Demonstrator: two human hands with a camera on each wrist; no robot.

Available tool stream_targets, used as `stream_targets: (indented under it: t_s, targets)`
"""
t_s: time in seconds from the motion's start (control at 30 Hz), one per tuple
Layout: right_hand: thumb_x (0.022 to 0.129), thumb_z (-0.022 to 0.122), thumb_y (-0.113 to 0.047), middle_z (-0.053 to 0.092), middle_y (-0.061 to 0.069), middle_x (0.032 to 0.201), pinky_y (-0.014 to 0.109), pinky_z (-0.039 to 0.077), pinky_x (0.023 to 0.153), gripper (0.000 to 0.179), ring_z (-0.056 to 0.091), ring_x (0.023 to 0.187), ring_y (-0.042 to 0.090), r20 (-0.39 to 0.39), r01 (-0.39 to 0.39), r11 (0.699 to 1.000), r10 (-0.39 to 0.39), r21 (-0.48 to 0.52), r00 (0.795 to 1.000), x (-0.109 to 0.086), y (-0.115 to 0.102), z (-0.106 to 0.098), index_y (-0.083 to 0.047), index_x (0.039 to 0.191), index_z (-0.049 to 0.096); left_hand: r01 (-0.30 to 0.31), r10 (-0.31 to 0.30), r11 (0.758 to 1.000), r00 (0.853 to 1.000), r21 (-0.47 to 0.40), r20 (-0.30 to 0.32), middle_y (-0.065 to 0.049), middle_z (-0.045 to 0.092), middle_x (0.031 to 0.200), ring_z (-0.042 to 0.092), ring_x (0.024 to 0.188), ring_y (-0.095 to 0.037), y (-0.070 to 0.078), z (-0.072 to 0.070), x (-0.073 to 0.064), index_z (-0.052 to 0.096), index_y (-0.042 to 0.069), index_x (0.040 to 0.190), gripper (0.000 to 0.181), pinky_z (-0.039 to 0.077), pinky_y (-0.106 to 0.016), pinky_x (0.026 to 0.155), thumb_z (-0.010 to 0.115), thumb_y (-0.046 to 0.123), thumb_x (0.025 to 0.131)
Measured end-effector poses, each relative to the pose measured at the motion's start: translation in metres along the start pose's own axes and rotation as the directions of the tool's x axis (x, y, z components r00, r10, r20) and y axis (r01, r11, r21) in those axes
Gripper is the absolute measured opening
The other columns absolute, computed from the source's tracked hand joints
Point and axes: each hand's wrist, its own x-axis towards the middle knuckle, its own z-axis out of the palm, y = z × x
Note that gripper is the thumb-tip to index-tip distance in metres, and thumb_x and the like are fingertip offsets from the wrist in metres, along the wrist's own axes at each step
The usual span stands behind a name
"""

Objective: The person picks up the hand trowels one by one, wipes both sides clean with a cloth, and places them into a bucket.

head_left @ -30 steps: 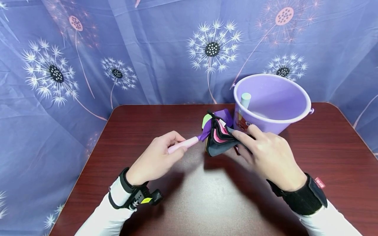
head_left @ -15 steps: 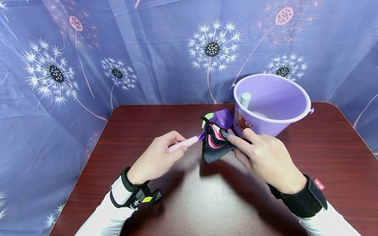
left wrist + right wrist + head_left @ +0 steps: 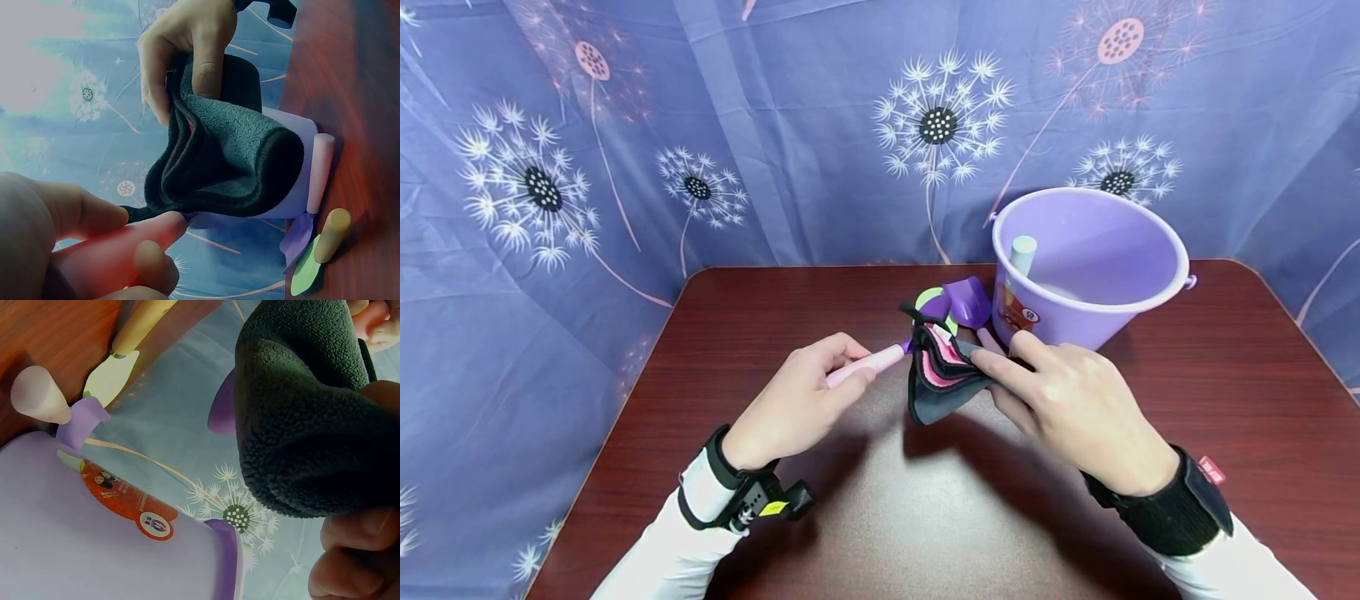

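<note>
Sleeves (image 3: 670, 542) in white come nearest, ending in black wrist straps. The right strap (image 3: 1172, 512) carries a red tag (image 3: 1212, 470) with pale marks too small to read; the left one bears a yellow label (image 3: 773, 507), equally illegible. The left hand (image 3: 793, 400) curls round the pink handle (image 3: 868, 367) of a purple-bladed scoop, held above the table. The right hand (image 3: 1075, 408) pinches a dark grey cloth (image 3: 947, 396) – black-edged, pink inside the folds – just in front of the scoop's blade. A small white label (image 3: 942, 333) sits on the cloth (no writing can be made out).

Beyond lie a green-bladed tool (image 3: 324, 250) with a yellowish handle and a second purple scoop (image 3: 967, 302), close beside a lavender bucket (image 3: 1082, 327). The bucket's red sticker (image 3: 125, 497) shows a picture, tiny unreadable lettering and a round badge; a mint rod (image 3: 1022, 254) stands inside. The tabletop (image 3: 760, 308) is reddish-brown wood grain, glaring in the middle. Behind hangs a blue-violet curtain (image 3: 820, 150), printed with dandelions.
</note>
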Motion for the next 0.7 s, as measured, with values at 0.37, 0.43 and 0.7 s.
stream_targets:
  t_s: [0.37, 0.43, 0.7]
  targets:
    - [0.084, 0.061, -0.017, 0.039, -0.001, 0.077, 0.028, 0.026, 0.044, 0.032, 0.021, 0.053, 0.01, 0.001, 0.005, 1.0, -0.005, -0.001, 1.0, 0.0, 0.002, 0.002, -0.009, 0.113, 0.072, 0.036, -0.036, 0.999, 0.999, -0.035, 0.003, 0.002, 0.058, 0.068, 0.045, 0.054, -0.012, 0.003, -0.002, -0.001, 0.063, 0.028, 0.097, 0.016, 0.039, -0.03, 0.052, 0.055, 0.043, 0.101]
    - [0.083, 0.063, -0.017, 0.041, -0.001, 0.078, 0.029, 0.026, 0.043, 0.032, 0.021, 0.053, 0.009, 0.0, -0.007, 1.0, 0.007, -0.007, 1.0, -0.001, 0.003, 0.003, -0.009, 0.113, 0.072, 0.034, -0.033, 0.998, 0.999, -0.045, 0.001, 0.002, 0.058, 0.066, 0.044, 0.052, -0.012, 0.006, -0.003, -0.002, 0.063, 0.027, 0.096, 0.015, 0.037, -0.03, 0.05, 0.056, 0.039, 0.101]
    - [0.084, 0.062, -0.02, 0.046, 0.001, 0.079, 0.035, 0.032, 0.039, 0.033, 0.028, 0.046, 0.012, -0.012, -0.086, 0.993, 0.086, -0.078, 0.996, -0.008, 0.013, 0.009, -0.01, 0.113, 0.072, -0.003, 0.003, 0.998, 1.0, -0.066, 0.007, 0.005, 0.055, 0.064, 0.04, 0.049, -0.014, 0.005, -0.003, -0.004, 0.063, 0.027, 0.095, 0.015, 0.031, -0.028, 0.045, 0.059, 0.041, 0.099]
